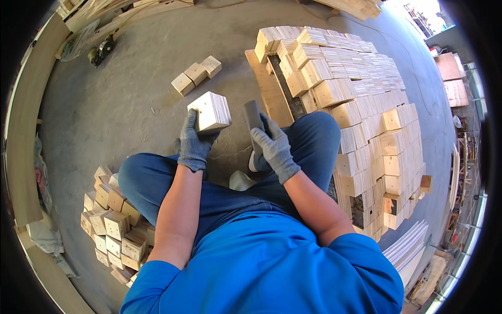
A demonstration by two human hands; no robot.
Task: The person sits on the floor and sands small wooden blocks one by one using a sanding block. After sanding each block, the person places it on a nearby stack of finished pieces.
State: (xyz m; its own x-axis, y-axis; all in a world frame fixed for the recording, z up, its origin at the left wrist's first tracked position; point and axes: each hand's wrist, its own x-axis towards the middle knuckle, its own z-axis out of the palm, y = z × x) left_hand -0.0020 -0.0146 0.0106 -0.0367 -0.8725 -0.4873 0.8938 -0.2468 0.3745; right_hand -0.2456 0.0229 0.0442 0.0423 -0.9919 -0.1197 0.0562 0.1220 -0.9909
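Observation:
My left hand (194,137), in a grey work glove, is closed around a pale plywood block (209,111) and holds it up off the floor. The block's layered edges show on its right side. Just to the right, my gloved right hand (273,145) grips a dark grey oblong block (253,114), much like a sanding block. Its upper end sticks out beyond the fingers, a short gap away from the plywood block. Ahead on the floor lie three small wooden blocks (196,74) in a slanted row.
To the right, many plywood blocks (361,99) are stacked in rows on a wooden pallet (269,86). A loose heap of blocks (119,225) sits by my left knee. Farther off at left, a dark power tool (102,50) lies on the concrete floor (141,36). Long boards (26,120) line the left side.

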